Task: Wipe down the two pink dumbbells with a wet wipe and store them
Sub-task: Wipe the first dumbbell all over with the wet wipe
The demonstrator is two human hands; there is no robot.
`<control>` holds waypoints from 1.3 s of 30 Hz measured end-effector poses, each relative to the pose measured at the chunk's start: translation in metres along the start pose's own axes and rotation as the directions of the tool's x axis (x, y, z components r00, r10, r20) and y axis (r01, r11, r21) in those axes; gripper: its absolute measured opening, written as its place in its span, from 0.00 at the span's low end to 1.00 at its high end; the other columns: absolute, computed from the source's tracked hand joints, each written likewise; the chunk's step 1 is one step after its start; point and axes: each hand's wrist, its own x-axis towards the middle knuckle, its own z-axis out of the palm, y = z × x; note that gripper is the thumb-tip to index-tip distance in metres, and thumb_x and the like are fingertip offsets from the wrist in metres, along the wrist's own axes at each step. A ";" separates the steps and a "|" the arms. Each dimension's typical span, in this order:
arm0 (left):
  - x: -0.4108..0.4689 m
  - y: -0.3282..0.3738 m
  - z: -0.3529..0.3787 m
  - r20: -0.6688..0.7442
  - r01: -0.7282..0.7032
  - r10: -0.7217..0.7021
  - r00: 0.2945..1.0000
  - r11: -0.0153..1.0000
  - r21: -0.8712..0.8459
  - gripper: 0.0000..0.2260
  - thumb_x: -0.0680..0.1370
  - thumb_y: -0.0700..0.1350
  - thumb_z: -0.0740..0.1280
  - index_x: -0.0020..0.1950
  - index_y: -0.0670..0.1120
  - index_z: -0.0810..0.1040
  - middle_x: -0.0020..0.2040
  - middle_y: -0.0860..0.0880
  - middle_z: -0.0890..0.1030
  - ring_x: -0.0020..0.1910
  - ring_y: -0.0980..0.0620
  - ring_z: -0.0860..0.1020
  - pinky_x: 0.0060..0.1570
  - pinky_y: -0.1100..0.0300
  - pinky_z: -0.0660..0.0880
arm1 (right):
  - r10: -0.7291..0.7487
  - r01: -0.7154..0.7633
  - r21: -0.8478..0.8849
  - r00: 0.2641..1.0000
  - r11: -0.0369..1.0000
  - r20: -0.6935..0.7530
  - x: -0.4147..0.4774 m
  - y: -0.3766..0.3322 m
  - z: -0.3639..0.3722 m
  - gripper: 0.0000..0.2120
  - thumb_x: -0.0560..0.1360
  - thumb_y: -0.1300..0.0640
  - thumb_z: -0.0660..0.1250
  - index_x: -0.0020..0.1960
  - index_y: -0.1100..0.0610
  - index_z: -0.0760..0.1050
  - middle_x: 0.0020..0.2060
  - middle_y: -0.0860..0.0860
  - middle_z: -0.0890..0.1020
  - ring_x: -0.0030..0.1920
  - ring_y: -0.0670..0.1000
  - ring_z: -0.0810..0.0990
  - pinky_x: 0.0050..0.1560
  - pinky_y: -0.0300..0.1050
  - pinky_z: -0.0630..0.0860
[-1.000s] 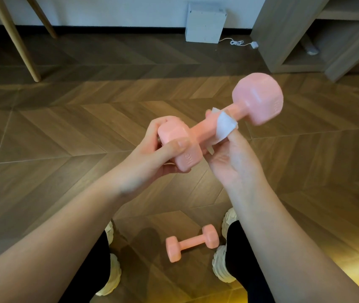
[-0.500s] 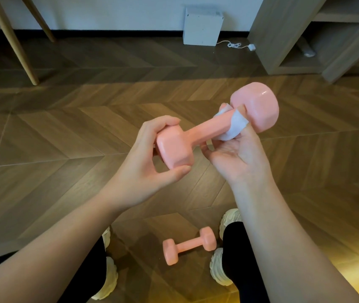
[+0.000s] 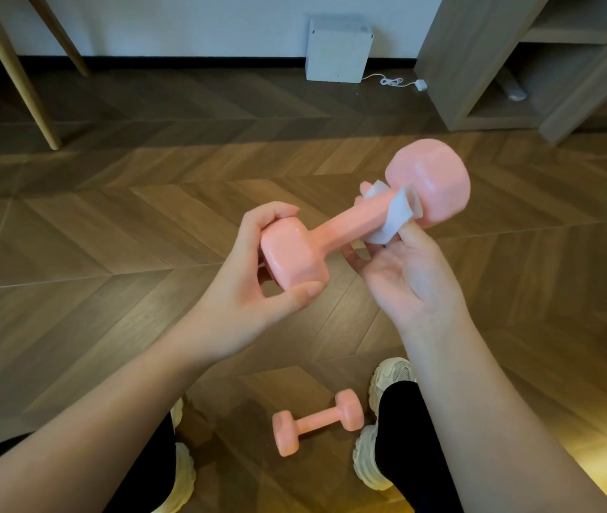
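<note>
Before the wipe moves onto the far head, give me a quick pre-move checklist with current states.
1. Left hand gripping near head of held dumbbell: ok.
2. Wet wipe wrapped on handle under right hand fingers: ok.
3. Far head reachable by wipe: ok, right beside it.
4. Near head already wiped: cannot tell.
5. Second dumbbell clear on floor between shoes: ok.
6. Its cleaning state: cannot tell.

Left hand [image 3: 253, 286] and right hand [image 3: 409, 279] raised, both gripping.
</note>
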 end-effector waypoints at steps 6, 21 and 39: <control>0.007 0.008 0.000 0.218 0.434 -0.376 0.900 0.745 -0.506 0.30 0.67 0.57 0.70 0.67 0.52 0.68 0.60 0.48 0.73 0.51 0.51 0.80 0.46 0.55 0.81 | -0.017 0.012 0.119 0.999 0.993 0.038 0.003 -0.002 -0.003 0.23 0.73 0.54 0.69 0.68 0.52 0.74 0.54 0.50 0.85 0.53 0.48 0.85 0.51 0.50 0.81; 0.001 0.003 0.004 0.043 0.205 -0.201 0.979 0.965 -0.163 0.28 0.69 0.60 0.68 0.65 0.61 0.60 0.52 0.68 0.68 0.54 0.66 0.72 0.46 0.64 0.78 | 0.073 -0.070 0.045 0.995 0.996 -0.073 0.009 0.002 -0.002 0.20 0.78 0.47 0.67 0.67 0.51 0.75 0.60 0.55 0.82 0.60 0.54 0.80 0.61 0.56 0.76; 0.007 0.008 -0.001 0.277 0.548 -0.477 0.834 0.655 -0.521 0.32 0.68 0.61 0.69 0.67 0.47 0.68 0.54 0.42 0.76 0.42 0.47 0.82 0.40 0.53 0.82 | 0.006 -0.038 0.249 0.992 0.968 0.127 0.004 0.002 -0.004 0.19 0.73 0.54 0.70 0.63 0.55 0.76 0.53 0.53 0.86 0.54 0.51 0.85 0.61 0.56 0.76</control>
